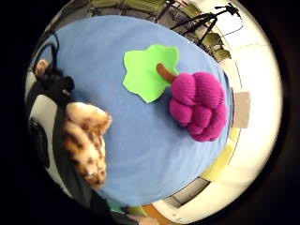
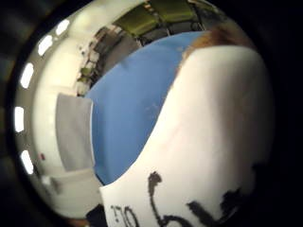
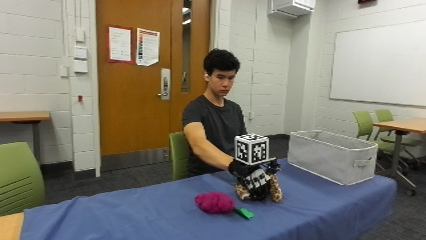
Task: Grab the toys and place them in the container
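Now | R hand [image 3: 255,179] fingers grip spotted toy [image 3: 274,190] | grape toy [image 3: 215,202] beside

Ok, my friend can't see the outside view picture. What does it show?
A person at a blue table grips a spotted plush toy in their gloved right hand. A purple grape toy lies nearby, and a grey container sits farther along.

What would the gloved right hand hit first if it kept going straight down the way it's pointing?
The right hand points down, gripping the spotted plush toy. Straight below, that toy would likely meet the blue tablecloth; the purple grape toy lies off to one side.
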